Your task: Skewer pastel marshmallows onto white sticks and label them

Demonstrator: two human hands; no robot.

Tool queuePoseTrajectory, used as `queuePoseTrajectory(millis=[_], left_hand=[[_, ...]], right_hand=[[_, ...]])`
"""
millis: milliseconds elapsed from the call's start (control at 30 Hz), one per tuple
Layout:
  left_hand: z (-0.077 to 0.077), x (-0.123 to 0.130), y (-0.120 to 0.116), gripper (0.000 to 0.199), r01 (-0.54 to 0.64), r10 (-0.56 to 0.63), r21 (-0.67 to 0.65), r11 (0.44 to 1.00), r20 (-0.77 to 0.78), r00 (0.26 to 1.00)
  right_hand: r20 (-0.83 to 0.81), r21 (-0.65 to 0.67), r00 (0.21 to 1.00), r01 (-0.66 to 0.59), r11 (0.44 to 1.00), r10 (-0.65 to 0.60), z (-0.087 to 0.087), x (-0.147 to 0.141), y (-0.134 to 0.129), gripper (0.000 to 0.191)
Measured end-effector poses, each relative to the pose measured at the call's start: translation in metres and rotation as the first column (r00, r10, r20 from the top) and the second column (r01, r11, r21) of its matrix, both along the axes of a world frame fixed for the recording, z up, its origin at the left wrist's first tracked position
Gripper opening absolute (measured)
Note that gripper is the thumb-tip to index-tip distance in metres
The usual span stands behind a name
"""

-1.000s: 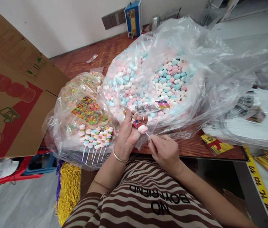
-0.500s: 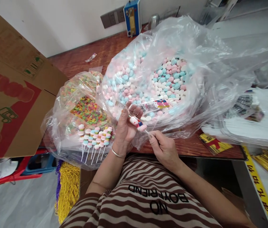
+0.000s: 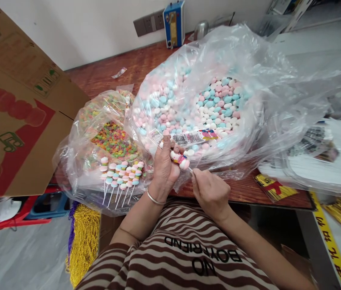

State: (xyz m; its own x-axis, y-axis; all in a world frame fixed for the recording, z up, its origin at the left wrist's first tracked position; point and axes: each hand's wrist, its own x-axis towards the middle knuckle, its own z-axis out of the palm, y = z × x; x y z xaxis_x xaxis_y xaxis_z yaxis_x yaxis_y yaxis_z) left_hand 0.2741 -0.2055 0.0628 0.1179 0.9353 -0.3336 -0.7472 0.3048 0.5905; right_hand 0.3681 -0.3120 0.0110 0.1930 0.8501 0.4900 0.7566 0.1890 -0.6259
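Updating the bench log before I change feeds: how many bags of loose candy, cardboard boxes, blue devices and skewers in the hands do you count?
Bags of loose candy: 2, the pastel candy bag and the ring candy bag
Cardboard box: 1
Blue device: 1
Candy skewer, held by left hand and right hand: 1
Total: 5

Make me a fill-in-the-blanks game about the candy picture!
1. The left hand holds candies threaded on a thin white ____.
2. The big bag holds pink, white and ____ candies.
3. The finished candy sticks lie on the smaller bag to the person's ____.
4. The left wrist wears a ____.

Missing words: stick; blue; left; bracelet
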Motion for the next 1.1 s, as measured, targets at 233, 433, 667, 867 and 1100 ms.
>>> queuePoseTrajectory(millis=[233,433,667,867,1100], left_hand=[[0.006,-0.006,-0.002,0.026,0.113,-0.115,0.017,0.993,0.159,0.981],[-0.001,0.002,-0.015,0.032,0.212,-0.220,0.060,0.975,0.196,0.956],[-0.011,0.008,-0.017,0.037,0.141,-0.143,0.048,0.989,0.055,0.988],[-0.015,0.008,-0.014,0.037,0.113,-0.110,0.049,0.992,-0.050,0.993],[-0.021,0.014,-0.025,0.036,0.174,-0.174,0.006,0.985,-0.046,0.984]], right_hand=[[-0.924,-0.189,0.383,-0.507,0.841,0.023,0.013,0.000,-0.001,0.030],[-0.993,-0.101,0.013,-0.617,0.781,-0.119,0.017,-0.006,0.005,0.033],[-0.239,-0.132,0.970,-0.085,0.988,0.052,0.009,-0.003,0.003,0.023],[0.246,0.052,0.969,-0.044,0.998,0.030,0.001,-0.005,0.000,0.027],[0.075,-0.037,0.997,-0.008,0.999,0.011,-0.002,-0.002,0.008,0.027]])
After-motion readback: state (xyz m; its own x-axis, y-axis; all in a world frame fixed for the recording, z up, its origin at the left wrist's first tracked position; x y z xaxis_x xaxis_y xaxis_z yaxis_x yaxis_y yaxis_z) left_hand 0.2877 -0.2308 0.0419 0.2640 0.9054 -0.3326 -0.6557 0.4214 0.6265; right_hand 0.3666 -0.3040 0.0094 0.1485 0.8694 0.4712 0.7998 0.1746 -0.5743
